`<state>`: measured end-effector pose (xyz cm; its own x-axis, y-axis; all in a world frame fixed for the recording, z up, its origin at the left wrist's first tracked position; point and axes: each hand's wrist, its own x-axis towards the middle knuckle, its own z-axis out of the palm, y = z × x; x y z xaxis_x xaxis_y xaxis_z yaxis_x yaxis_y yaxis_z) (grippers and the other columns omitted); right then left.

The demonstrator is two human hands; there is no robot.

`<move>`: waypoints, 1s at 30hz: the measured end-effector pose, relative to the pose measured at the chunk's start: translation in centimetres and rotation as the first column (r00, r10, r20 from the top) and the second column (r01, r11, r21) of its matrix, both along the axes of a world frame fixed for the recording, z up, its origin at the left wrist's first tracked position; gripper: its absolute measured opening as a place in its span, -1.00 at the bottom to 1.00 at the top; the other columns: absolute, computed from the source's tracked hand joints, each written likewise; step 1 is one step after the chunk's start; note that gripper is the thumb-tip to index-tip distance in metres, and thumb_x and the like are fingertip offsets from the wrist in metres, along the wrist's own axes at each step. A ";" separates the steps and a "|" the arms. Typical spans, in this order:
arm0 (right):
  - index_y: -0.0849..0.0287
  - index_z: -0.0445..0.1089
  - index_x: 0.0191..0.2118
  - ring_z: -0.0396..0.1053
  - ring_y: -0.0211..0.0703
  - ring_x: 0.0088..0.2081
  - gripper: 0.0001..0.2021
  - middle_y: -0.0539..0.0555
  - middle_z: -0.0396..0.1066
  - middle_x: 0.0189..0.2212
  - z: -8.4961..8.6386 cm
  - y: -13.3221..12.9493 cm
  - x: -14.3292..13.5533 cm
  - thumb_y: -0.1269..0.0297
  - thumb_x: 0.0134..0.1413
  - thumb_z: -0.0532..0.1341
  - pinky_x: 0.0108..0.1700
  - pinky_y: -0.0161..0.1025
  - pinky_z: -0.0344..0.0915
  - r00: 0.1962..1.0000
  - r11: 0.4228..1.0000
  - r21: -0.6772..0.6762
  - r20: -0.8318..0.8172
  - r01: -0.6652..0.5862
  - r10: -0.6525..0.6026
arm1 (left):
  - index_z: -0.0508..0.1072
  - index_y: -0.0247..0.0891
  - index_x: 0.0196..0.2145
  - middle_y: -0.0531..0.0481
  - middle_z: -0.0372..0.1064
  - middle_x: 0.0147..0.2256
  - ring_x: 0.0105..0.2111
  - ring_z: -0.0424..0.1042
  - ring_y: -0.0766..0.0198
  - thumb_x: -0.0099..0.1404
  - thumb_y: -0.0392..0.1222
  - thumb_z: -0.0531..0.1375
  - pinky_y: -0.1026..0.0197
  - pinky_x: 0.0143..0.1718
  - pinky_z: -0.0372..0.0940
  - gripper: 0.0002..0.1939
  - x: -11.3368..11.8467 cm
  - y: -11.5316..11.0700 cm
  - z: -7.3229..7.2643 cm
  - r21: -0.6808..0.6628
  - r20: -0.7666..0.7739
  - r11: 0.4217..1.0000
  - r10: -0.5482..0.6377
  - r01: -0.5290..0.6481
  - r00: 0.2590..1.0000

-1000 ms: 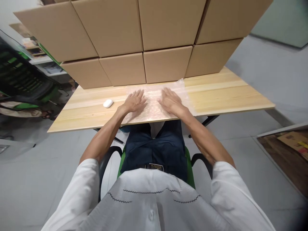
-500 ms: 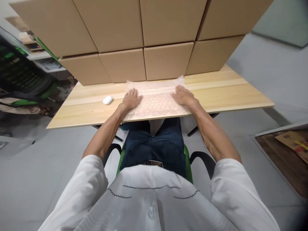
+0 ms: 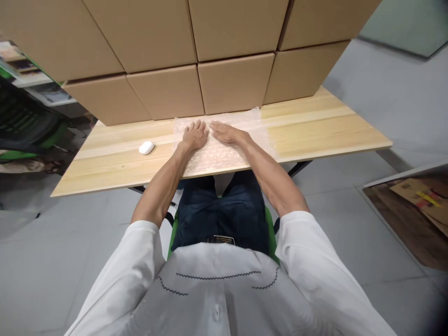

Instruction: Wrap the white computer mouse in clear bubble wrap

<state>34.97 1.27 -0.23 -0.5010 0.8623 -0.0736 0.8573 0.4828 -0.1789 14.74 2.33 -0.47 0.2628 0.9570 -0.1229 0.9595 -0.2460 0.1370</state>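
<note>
A sheet of clear, pinkish bubble wrap (image 3: 224, 156) lies flat on the wooden table (image 3: 315, 126), close to its front edge. My left hand (image 3: 196, 134) rests palm down on the left part of the sheet, fingers spread. Flat on the middle of the sheet is my right hand (image 3: 226, 132), its fingers stretched out toward the left hand, with a small gap between the two. Neither hand grips anything. A small white rounded case (image 3: 146, 148) lies on the table to the left of the bubble wrap.
Stacked cardboard boxes (image 3: 164, 91) form a wall along the table's back edge, just behind the bubble wrap. A green and black chair (image 3: 28, 116) stands at far left. Flattened cardboard (image 3: 420, 198) lies in a low framed area at right.
My right hand has slid left across the bubble wrap, from its right edge to beside my left hand. The left hand stays on the left part. The view has shifted slightly.
</note>
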 end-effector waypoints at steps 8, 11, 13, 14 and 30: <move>0.49 -0.14 0.98 -0.28 0.24 1.00 -0.08 0.37 -0.29 0.99 -1.5 2.5 7.1 -0.03 0.86 -0.04 0.98 0.20 -0.27 0.932 0.937 -0.124 -0.120 0.327 -0.341 | 0.01 -0.55 0.93 -0.41 -0.14 0.95 0.97 -0.12 -0.31 0.85 0.18 -0.15 -0.32 0.98 -0.14 -0.01 -2.6 0.4 0.3 0.038 0.005 0.996 0.076 -0.076 0.997; 0.53 -0.13 0.97 -0.26 0.30 1.00 -0.07 0.43 -0.30 0.99 -1.7 2.9 8.1 -0.03 0.87 -0.03 0.98 0.24 -0.27 0.897 0.903 -0.127 -0.123 0.410 -0.424 | 0.04 -0.59 0.92 -0.43 -0.12 0.95 0.97 -0.09 -0.29 0.84 0.19 -0.16 -0.30 0.98 -0.12 0.01 -3.1 0.4 0.3 0.046 -0.006 0.994 0.098 -0.097 0.995; 0.54 -0.11 0.96 -0.25 0.33 1.00 -0.06 0.46 -0.29 0.99 -1.9 3.1 8.8 -0.06 0.87 -0.02 0.98 0.27 -0.27 0.875 0.883 -0.120 -0.126 0.454 -0.467 | 0.07 -0.58 0.91 -0.45 -0.10 0.94 0.96 -0.06 -0.26 0.83 0.19 -0.17 -0.29 0.97 -0.11 0.00 -3.5 0.5 0.2 0.063 -0.009 0.992 0.110 -0.109 0.994; 0.54 -0.11 0.96 -0.25 0.34 1.00 -0.06 0.47 -0.29 0.98 -2.0 3.1 9.1 -0.08 0.87 -0.02 0.98 0.28 -0.26 0.867 0.875 -0.115 -0.124 0.470 -0.482 | 0.08 -0.59 0.90 -0.47 -0.08 0.93 0.96 -0.05 -0.26 0.83 0.19 -0.17 -0.29 0.97 -0.10 0.00 -3.8 0.5 0.1 0.075 -0.007 0.991 0.114 -0.114 0.993; 0.67 0.02 0.90 -0.12 0.56 0.96 -0.01 0.72 -0.14 0.92 -1.8 1.5 10.9 -0.15 0.84 -0.01 0.93 0.53 -0.16 0.787 0.792 -0.045 -0.091 0.609 -0.611 | 0.04 -0.61 0.92 -0.51 -0.11 0.93 0.97 -0.12 -0.32 0.85 0.22 -0.14 -0.32 0.97 -0.18 0.02 -5.3 -0.1 0.5 0.081 -0.003 0.983 0.166 -0.165 0.986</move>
<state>45.87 2.76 -2.00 0.1239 0.9900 -0.0668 0.9507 -0.1377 -0.2779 9.42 2.26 0.08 0.0992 0.9940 -0.0459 0.9891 -0.0934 0.1140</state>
